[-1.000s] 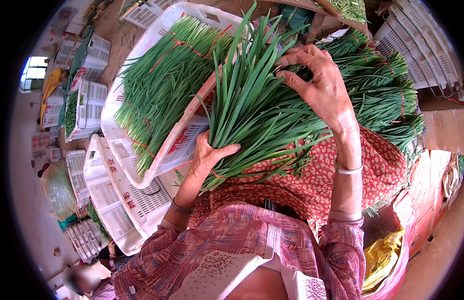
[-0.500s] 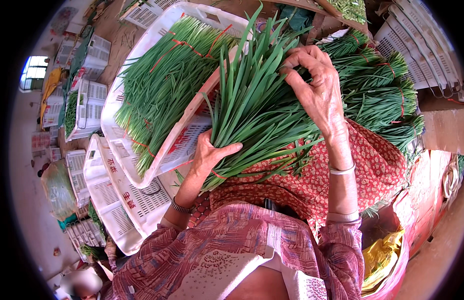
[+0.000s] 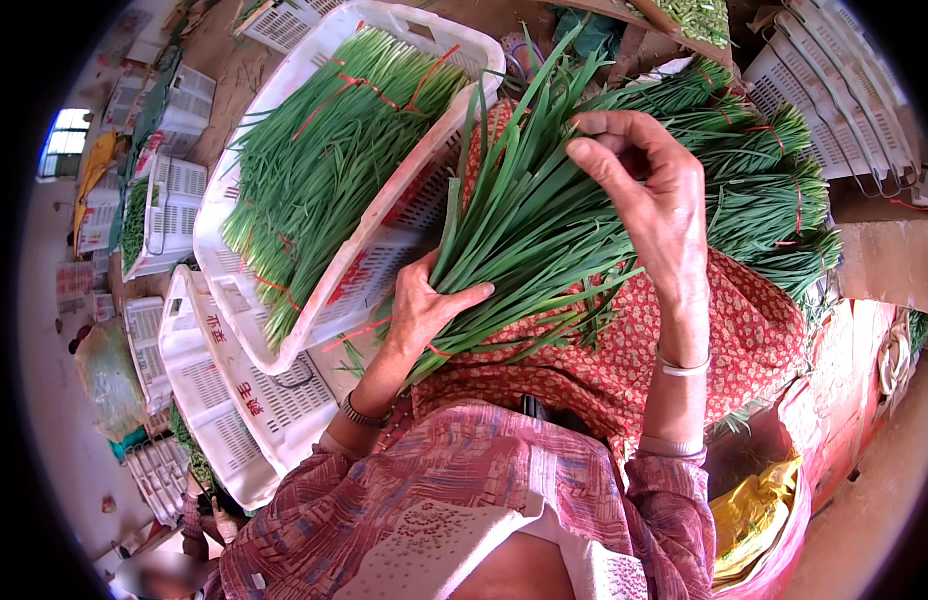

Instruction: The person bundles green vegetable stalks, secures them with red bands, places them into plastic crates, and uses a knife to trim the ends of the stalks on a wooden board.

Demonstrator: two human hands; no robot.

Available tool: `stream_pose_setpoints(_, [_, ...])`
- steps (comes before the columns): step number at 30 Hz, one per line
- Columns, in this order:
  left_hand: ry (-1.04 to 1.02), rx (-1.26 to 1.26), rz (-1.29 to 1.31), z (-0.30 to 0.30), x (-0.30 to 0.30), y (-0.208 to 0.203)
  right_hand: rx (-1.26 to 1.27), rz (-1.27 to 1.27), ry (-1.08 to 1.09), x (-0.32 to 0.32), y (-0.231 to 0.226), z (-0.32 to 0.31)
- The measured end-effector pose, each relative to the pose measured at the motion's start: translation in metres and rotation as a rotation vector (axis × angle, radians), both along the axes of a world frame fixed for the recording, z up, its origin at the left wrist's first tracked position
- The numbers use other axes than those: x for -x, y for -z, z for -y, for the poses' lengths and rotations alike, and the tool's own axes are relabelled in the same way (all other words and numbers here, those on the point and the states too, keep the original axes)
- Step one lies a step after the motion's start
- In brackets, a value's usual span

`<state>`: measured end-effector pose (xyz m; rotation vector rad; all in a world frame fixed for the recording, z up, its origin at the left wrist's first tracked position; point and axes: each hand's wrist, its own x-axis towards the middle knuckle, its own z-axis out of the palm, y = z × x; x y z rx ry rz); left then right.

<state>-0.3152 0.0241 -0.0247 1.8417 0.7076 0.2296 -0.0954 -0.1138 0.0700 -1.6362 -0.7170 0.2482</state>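
Observation:
Across my lap lies a loose bunch of long green garlic chives (image 3: 529, 235), its leaf tips fanned toward the far side. My left hand (image 3: 429, 305) is closed round the lower part of the bunch, thumb laid over the leaves. Above the leaves on the right side, my right hand (image 3: 654, 180) has thumb and forefinger bent toward each other with a small gap, and I see nothing held between them. A red tie (image 3: 359, 333) shows beside my left wrist. Under the bunch is a red flowered cloth (image 3: 674, 350) covering my lap.
Left of the bunch, a white plastic crate (image 3: 224, 200) holds chives bound with red ties. More tied chive bundles (image 3: 764, 200) are piled at right. Empty-looking white crates (image 3: 234, 400) stand lower left. A pink bag (image 3: 784, 540) with yellow plastic sits lower right.
My right hand has shifted slightly right, and its thumb and forefinger have moved apart. The leaf tips have spread and settled lower; my left hand keeps its hold.

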Motion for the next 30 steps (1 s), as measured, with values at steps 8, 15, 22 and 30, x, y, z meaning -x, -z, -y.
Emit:
stream_pose_setpoints(8, [-0.009,-0.016,-0.021,0.001,-0.001,-0.004,0.057,0.147,0.044,0.007,0.018,-0.008])
stream_pose_setpoints(15, [-0.041,0.108,0.069,-0.013,0.001,0.008,-0.376,-0.11,0.46,-0.04,0.023,0.021])
stream_pose_setpoints(22, [-0.024,0.192,0.243,-0.043,-0.026,-0.032,0.026,-0.333,0.142,0.028,0.047,0.065])
stream_pose_setpoints(30, [0.514,-0.401,0.024,-0.022,-0.1,-0.12,-0.272,-0.853,-0.234,0.076,0.091,0.005])
